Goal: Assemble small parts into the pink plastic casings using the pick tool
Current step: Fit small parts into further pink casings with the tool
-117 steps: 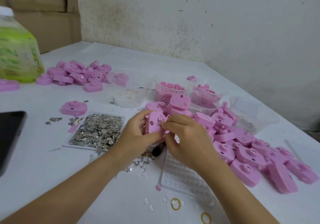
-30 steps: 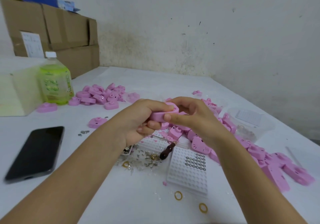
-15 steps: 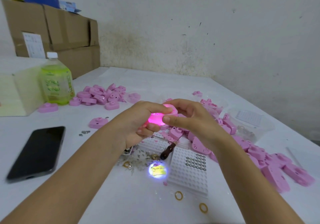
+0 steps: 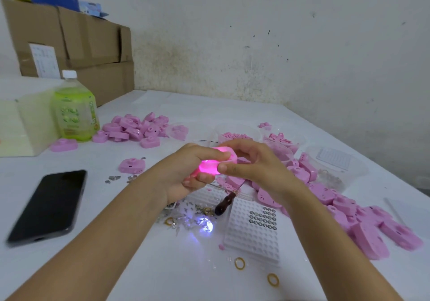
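One pink plastic casing, glowing from within, sits gripped above the middle of the white table: left hand curled round it, right hand pinching its edge. It looks assembled and under test; the dark-handled pick tool lies idle beneath, and heaped pink casings by the right edge likely await.

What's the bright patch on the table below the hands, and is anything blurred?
Head view: the pink casing, gripped by left hand and right hand, glows and appears to cast a bluish-white spot onto the table; head view's left edge smears the phone.
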